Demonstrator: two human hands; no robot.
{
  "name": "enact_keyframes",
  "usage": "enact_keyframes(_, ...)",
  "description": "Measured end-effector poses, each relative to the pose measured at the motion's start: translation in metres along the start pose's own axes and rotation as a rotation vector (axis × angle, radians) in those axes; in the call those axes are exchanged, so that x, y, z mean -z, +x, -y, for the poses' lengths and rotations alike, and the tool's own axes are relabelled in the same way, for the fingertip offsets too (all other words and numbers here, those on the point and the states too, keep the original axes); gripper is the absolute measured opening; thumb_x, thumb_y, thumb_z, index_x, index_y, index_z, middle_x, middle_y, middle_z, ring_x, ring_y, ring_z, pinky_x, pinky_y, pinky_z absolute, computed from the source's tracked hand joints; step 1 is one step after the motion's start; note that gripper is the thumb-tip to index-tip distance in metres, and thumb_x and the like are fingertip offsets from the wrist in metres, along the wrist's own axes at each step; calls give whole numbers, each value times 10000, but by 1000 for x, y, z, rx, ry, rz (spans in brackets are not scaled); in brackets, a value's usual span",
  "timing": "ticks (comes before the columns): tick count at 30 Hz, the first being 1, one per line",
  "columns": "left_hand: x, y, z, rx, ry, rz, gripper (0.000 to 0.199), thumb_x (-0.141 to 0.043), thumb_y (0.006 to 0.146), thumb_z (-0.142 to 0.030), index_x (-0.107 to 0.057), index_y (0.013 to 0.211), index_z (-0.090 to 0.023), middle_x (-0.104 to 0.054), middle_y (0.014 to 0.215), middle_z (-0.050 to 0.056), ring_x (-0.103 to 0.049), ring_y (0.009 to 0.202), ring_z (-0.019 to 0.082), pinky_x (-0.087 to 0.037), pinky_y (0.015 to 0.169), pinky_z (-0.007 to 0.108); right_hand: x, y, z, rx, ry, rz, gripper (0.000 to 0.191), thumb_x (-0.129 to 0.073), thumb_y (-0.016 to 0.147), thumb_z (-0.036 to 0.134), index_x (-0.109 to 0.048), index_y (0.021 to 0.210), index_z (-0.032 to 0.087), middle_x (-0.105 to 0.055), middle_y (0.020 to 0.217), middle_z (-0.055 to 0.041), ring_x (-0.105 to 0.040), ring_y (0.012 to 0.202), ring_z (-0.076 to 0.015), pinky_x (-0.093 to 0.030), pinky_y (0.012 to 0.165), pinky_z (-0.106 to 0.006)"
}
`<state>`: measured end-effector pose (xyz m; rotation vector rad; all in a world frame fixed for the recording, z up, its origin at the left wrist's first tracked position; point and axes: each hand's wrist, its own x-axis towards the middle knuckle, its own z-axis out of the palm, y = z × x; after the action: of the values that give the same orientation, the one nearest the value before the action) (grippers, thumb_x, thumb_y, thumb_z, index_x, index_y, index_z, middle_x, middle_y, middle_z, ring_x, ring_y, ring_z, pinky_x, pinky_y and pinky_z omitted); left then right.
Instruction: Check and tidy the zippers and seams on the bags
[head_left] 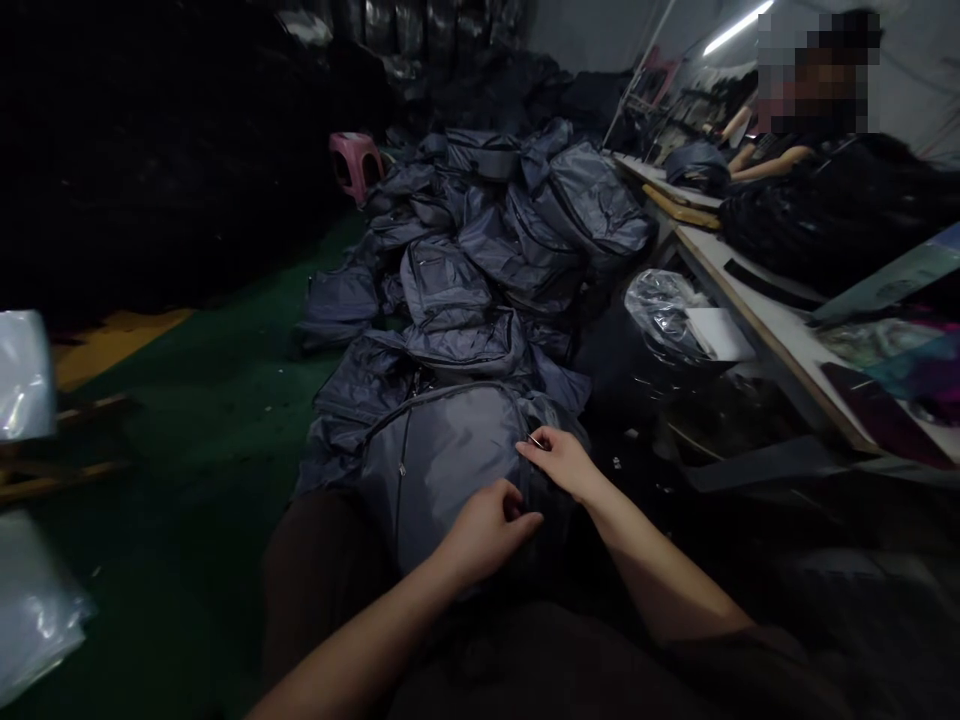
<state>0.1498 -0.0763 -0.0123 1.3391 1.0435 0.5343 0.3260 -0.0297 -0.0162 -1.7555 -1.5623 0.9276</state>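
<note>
A dark grey backpack (461, 440) lies across my lap, its front panel facing up and a zipper with a small puller (402, 467) running down its left part. My right hand (559, 458) is closed at the bag's right edge, gripping a small thin metal tool, perhaps thread snips; most of it is hidden by the fingers. Over the lower right of the bag hovers my left hand (491, 525), its fingers curled and the thumb held apart, with nothing visible between them.
A heap of similar grey bags (517, 230) spreads ahead over the green floor (225, 420). A pink stool (357, 165) stands behind it. To the right runs a worktable (780, 340), with clear plastic wrapping (664, 305) beside it and another person's forearm (772, 163) beyond.
</note>
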Motion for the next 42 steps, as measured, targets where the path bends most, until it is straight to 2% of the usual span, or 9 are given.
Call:
enact_keyframes(2, -1, 0, 0, 36, -22, 2, 243, -652, 672, -399, -565, 740, -182, -592, 610, -10, -549, 576, 148, -384, 556, 253, 4, -7, 1, 4, -4, 3, 278, -618, 753, 462, -590, 726, 187, -510, 572, 28, -456, 548, -132, -342, 507, -234)
enact_keyframes(4, 1, -1, 2, 88, -97, 91, 229, -607, 707, -398, -546, 731, -179, -594, 576, -10, -564, 535, 149, -405, 540, 260, 13, -16, 4, 15, -11, 11, 266, -618, 760, 459, -602, 761, 193, -540, 604, 19, -480, 575, -142, -363, 527, -239)
enact_keyframes(7, 7, -7, 6, 147, -226, 189, 267, -589, 723, -426, -531, 758, -167, -642, 657, 24, -613, 588, 159, -463, 580, 281, 30, -30, 12, 54, -57, 41, 234, -638, 760, 427, -618, 799, 198, -583, 682, 3, -510, 640, -154, -393, 584, -252)
enact_keyframes(14, 16, -20, 14, 142, -399, 194, 338, -648, 709, -448, -505, 782, -151, -655, 763, 67, -630, 697, 160, -477, 650, 291, 53, -59, 42, 170, -159, 244, 222, -640, 789, 382, -597, 922, 210, -630, 801, -21, -567, 737, -185, -436, 663, -280)
enact_keyframes(18, 15, -23, 19, 92, -448, 172, 318, -634, 727, -435, -481, 775, -161, -626, 720, 28, -602, 647, 132, -447, 610, 255, 50, -70, 59, 255, -313, 344, 197, -636, 799, 316, -564, 961, 230, -631, 854, -15, -585, 776, -186, -431, 684, -270)
enact_keyframes(22, 13, -23, 24, 73, -470, 150, 273, -594, 758, -407, -456, 794, -173, -590, 699, -9, -591, 618, 121, -435, 600, 247, 43, -73, 75, 371, -614, 464, 144, -625, 811, 279, -567, 934, 231, -631, 854, -22, -588, 749, -188, -398, 643, -266)
enact_keyframes(32, 8, -25, 22, 34, -403, 78, 202, -525, 792, -363, -442, 779, -180, -526, 601, -46, -466, 525, 87, -332, 501, 207, 7, -73, 106, 584, -1231, 620, 121, -614, 765, 123, -611, 886, 126, -636, 814, -88, -607, 716, -226, -412, 578, -279)
enact_keyframes(39, 7, -25, 21, 17, -352, 37, 201, -541, 780, -360, -470, 757, -173, -536, 626, -37, -458, 551, 85, -350, 523, 203, -2, -74, 105, 540, -1291, 680, 81, -589, 771, 79, -618, 841, 106, -647, 792, -125, -624, 718, -220, -431, 587, -261)
enact_keyframes(42, 7, -22, 27, 41, -374, 34, 207, -524, 787, -376, -453, 779, -181, -546, 647, -31, -538, 570, 105, -377, 519, 206, 13, -66, 104, 497, -1199, 553, 52, -559, 828, 131, -602, 857, 120, -639, 813, -111, -615, 750, -224, -434, 615, -270)
